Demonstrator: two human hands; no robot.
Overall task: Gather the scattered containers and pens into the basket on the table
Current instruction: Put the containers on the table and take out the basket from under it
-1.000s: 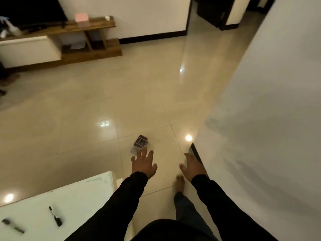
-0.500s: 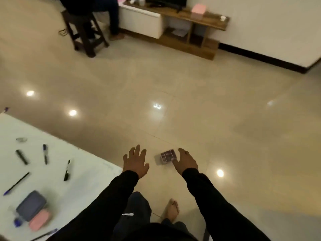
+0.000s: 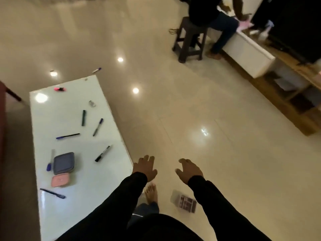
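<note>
Several pens lie scattered on the white table [image 3: 81, 171], among them a black marker [image 3: 102, 153] and a blue pen [image 3: 67, 136]. A grey square container [image 3: 64, 162] and a smaller pink container [image 3: 60, 180] sit near the table's left side. A pink highlighter [image 3: 60, 89] lies at the far end, and one pen [image 3: 96, 70] lies on the floor beyond the table. A small compartmented box [image 3: 185, 203] lies on the floor by my foot. My left hand [image 3: 145, 168] and my right hand [image 3: 189, 170] hover over the floor, fingers spread, holding nothing. No basket is in view.
A person sits on a dark stool [image 3: 191, 39] at the back right, beside a white and wooden low cabinet [image 3: 250, 56]. A dark red piece of furniture [image 3: 2, 119] stands left of the table. My bare foot [image 3: 151, 192] is on the glossy tiled floor.
The view has swung left, so the table fills the left side. The box on the floor, earlier at my right fingertips, now lies below my right forearm. Both hands stay empty.
</note>
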